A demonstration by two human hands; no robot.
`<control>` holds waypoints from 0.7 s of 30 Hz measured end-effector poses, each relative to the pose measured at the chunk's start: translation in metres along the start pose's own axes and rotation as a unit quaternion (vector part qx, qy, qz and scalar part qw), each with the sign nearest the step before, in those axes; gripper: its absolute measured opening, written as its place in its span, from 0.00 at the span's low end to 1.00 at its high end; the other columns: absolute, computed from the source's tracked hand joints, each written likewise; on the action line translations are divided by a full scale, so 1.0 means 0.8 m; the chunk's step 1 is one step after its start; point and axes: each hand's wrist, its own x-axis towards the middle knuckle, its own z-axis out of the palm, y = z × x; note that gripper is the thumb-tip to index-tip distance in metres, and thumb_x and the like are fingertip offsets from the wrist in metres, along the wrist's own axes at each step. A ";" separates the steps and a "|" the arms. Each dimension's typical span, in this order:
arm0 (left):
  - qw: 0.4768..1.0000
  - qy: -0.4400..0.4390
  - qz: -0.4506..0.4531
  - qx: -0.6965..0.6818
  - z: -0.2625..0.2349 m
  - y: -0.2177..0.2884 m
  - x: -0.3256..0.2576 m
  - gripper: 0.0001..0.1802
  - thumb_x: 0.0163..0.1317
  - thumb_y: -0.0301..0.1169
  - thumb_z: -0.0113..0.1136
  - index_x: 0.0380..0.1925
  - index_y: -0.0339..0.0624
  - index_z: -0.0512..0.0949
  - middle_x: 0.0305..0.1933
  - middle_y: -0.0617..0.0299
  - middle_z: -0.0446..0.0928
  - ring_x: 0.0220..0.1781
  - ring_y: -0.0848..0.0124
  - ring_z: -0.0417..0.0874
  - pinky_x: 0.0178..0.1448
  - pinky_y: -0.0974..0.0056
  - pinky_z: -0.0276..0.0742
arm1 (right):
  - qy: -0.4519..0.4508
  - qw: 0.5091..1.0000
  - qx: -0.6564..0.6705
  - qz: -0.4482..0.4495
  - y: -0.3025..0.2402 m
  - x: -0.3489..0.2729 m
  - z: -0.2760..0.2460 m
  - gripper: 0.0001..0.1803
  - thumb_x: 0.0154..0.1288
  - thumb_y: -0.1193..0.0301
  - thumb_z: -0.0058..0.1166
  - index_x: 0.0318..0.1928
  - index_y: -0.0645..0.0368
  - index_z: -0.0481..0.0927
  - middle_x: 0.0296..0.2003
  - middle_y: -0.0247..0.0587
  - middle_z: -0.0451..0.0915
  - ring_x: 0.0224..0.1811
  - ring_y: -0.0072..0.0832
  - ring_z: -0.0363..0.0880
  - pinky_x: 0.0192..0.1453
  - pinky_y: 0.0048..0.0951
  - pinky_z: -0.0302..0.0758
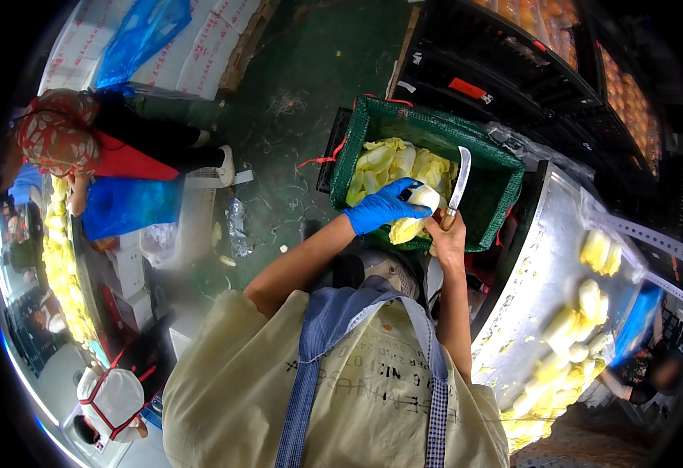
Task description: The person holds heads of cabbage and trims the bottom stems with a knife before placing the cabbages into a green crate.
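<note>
My left hand [380, 207], in a blue glove, is closed around a small napa cabbage [408, 228]. The cabbage's white base points up and away from me, and its yellow leaves hang toward me. My bare right hand [447, 236] grips a knife [461, 178] by its light handle. The blade, curved at its tip, points away from me, just right of the cabbage. Right-hand fingers come close to the cabbage; whether they touch it I cannot tell. Both hands are over the near side of a green woven bin [505, 168], where loose yellow-green cabbage leaves [392, 160] lie.
At right a metal table [528, 257] bears several trimmed cabbages [564, 327]. Black crates [505, 54] stand beyond the bin. A person in a red apron [131, 152] works at left by a cabbage-covered table. White boxes [201, 54] sit at the far left. Scraps litter the green floor [294, 78].
</note>
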 end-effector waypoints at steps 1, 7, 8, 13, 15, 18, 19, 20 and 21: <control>1.000 -0.003 0.002 0.011 0.000 -0.003 0.001 0.37 0.45 0.36 0.71 0.55 0.40 0.65 0.44 0.57 0.74 0.45 0.71 0.74 0.50 0.68 0.71 | 0.002 1.000 -0.018 -0.001 0.003 0.001 -0.002 0.15 0.48 0.77 0.59 0.35 0.65 0.67 0.27 0.34 0.72 0.28 0.19 0.69 0.33 0.21 0.70; 0.998 -0.010 0.034 0.050 0.000 -0.009 0.003 0.37 0.44 0.35 0.71 0.54 0.39 0.65 0.45 0.58 0.74 0.46 0.71 0.74 0.51 0.68 0.71 | 0.006 0.997 -0.069 -0.022 0.002 -0.001 -0.002 0.14 0.47 0.78 0.56 0.35 0.64 0.67 0.26 0.33 0.70 0.26 0.19 0.68 0.31 0.21 0.69; 0.998 -0.014 0.039 0.042 -0.001 -0.012 0.004 0.37 0.44 0.35 0.71 0.54 0.39 0.65 0.46 0.58 0.74 0.46 0.71 0.74 0.51 0.68 0.71 | 0.006 0.998 -0.050 -0.026 0.004 -0.001 -0.001 0.14 0.47 0.78 0.55 0.35 0.64 0.67 0.26 0.33 0.70 0.26 0.19 0.67 0.31 0.21 0.69; 0.999 -0.020 0.020 -0.038 0.000 -0.012 0.004 0.32 0.48 0.33 0.68 0.53 0.38 0.66 0.47 0.59 0.74 0.47 0.72 0.74 0.53 0.68 0.71 | 0.016 1.000 -0.002 -0.018 0.011 0.007 -0.001 0.12 0.50 0.80 0.52 0.36 0.66 0.68 0.29 0.38 0.74 0.27 0.21 0.72 0.31 0.23 0.71; 0.995 -0.004 0.039 -0.095 0.004 -0.007 0.001 0.31 0.50 0.36 0.66 0.52 0.36 0.66 0.45 0.58 0.74 0.46 0.72 0.75 0.52 0.67 0.71 | 0.023 0.998 0.061 -0.001 0.016 0.009 -0.004 0.12 0.53 0.78 0.53 0.39 0.68 0.69 0.32 0.42 0.77 0.29 0.24 0.75 0.34 0.25 0.74; 0.989 0.022 0.056 -0.136 0.001 -0.016 0.008 0.22 0.54 0.34 0.63 0.47 0.37 0.71 0.42 0.61 0.76 0.43 0.73 0.75 0.49 0.68 0.71 | 0.014 0.999 0.037 -0.008 0.000 0.005 0.003 0.17 0.55 0.73 0.57 0.42 0.69 0.70 0.33 0.43 0.77 0.30 0.25 0.75 0.36 0.25 0.74; 0.987 0.026 0.062 -0.148 -0.001 -0.017 0.011 0.21 0.54 0.34 0.63 0.46 0.38 0.72 0.41 0.62 0.76 0.43 0.74 0.75 0.48 0.68 0.72 | -0.002 0.999 -0.001 -0.043 0.009 0.008 0.004 0.22 0.54 0.69 0.61 0.44 0.71 0.70 0.34 0.44 0.77 0.33 0.26 0.76 0.38 0.25 0.74; 0.984 0.030 0.068 -0.161 -0.002 -0.019 0.013 0.19 0.54 0.33 0.62 0.45 0.38 0.73 0.41 0.62 0.76 0.42 0.74 0.76 0.48 0.69 0.72 | -0.005 0.998 -0.022 -0.064 0.014 0.008 0.004 0.24 0.52 0.66 0.63 0.44 0.70 0.71 0.34 0.45 0.78 0.35 0.26 0.76 0.39 0.25 0.73; 0.980 0.043 0.077 -0.178 0.000 -0.021 0.015 0.16 0.55 0.32 0.62 0.43 0.39 0.74 0.38 0.64 0.77 0.40 0.75 0.76 0.46 0.69 0.72 | -0.009 0.996 -0.060 -0.068 0.023 0.010 0.003 0.25 0.50 0.65 0.65 0.43 0.69 0.71 0.34 0.46 0.78 0.35 0.27 0.77 0.39 0.26 0.73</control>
